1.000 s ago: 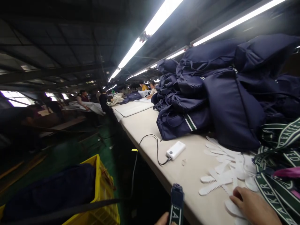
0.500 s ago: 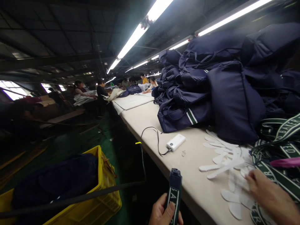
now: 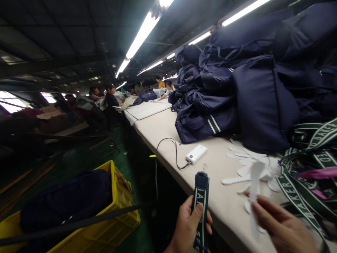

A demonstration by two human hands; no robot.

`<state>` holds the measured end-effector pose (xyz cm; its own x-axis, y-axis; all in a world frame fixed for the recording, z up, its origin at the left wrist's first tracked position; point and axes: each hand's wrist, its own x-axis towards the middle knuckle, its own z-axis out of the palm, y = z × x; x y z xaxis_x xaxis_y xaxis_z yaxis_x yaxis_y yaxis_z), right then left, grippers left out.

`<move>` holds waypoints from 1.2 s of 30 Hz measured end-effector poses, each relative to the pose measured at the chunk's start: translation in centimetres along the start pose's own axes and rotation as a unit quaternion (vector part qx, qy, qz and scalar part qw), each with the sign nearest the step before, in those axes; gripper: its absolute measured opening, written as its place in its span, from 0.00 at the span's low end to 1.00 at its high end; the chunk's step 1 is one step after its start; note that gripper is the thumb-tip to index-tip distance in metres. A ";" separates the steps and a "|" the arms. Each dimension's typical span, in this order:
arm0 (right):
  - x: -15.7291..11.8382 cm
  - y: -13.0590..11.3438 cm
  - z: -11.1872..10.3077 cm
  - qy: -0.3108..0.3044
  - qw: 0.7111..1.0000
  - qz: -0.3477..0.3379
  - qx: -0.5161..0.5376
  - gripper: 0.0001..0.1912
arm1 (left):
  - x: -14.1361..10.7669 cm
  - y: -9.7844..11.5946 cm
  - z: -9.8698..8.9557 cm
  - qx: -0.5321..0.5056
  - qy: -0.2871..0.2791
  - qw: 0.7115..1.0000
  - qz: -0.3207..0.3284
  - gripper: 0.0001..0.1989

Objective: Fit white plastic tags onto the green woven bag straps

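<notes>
Two hands are occupied: the left hand (image 3: 190,225) grips a strap (image 3: 200,207); a white strip (image 3: 254,186), seemingly pinched by the right hand (image 3: 281,228), is best aligned squarely.

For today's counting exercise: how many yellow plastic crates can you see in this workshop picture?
1. The yellow crate stands on the green floor at lower left, beside the long table, with dark fabric inside. Others may be hidden in the dim background.
</notes>
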<state>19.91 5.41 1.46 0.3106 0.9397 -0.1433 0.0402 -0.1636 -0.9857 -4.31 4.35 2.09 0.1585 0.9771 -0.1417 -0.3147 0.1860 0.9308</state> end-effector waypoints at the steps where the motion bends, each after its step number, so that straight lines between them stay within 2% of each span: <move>1: -1.1 -0.8 1.9 -0.038 0.998 0.029 0.045 0.25 | 0.0 0.3 0.6 0.007 0.004 1.000 0.003 0.25; 3: -2.7 -2.2 5.5 -0.097 0.985 0.057 0.134 0.23 | -0.1 0.9 1.5 0.021 0.021 1.000 0.002 0.23; 5: -3.3 -2.9 8.1 -0.104 0.968 0.077 0.215 0.23 | -0.3 1.1 1.9 0.033 0.038 0.999 -0.001 0.22; 7: -3.1 -2.8 9.4 -0.100 0.958 0.087 0.255 0.24 | -0.4 1.1 1.7 0.045 0.049 0.998 -0.007 0.22; 13: -2.6 -1.1 9.3 -0.086 0.959 0.081 0.259 0.21 | -0.8 0.2 0.6 0.073 0.053 0.996 -0.016 0.23; 19: -2.9 -0.9 8.8 -0.013 0.973 0.066 0.219 0.18 | -1.1 -0.2 0.6 0.102 0.063 0.993 0.000 0.21; 22: -3.2 -0.4 8.4 0.009 0.978 0.049 0.205 0.15 | -1.1 -0.2 0.7 0.107 0.093 0.990 0.008 0.20; 25: -3.7 0.5 8.4 -0.001 0.985 0.054 0.162 0.11 | -1.3 0.3 1.0 0.129 0.122 0.983 0.045 0.18; 27: -4.2 1.1 8.8 -0.022 0.984 0.078 0.158 0.09 | -1.4 0.9 1.5 0.167 0.106 0.978 0.069 0.17; 29: -4.8 1.4 9.3 -0.061 0.969 0.106 0.215 0.10 | -1.4 1.4 2.0 0.204 0.046 0.976 0.058 0.17; 31: -5.2 1.5 9.8 -0.108 0.941 0.136 0.290 0.14 | -1.4 1.4 2.3 0.217 -0.030 0.976 0.004 0.18; 33: -5.5 1.4 9.8 -0.140 0.919 0.181 0.321 0.17 | -1.5 0.7 2.5 0.197 -0.075 0.976 -0.062 0.19; 36: -5.5 1.5 9.2 -0.173 0.895 0.254 0.324 0.17 | -1.9 -0.7 2.3 0.130 -0.067 0.979 -0.143 0.21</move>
<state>9.50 2.72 0.00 -0.1851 0.8486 -0.4956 -0.6169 -0.4929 -0.6136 -2.25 2.18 2.50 0.3327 0.8632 -0.3798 0.0068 0.4005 0.9163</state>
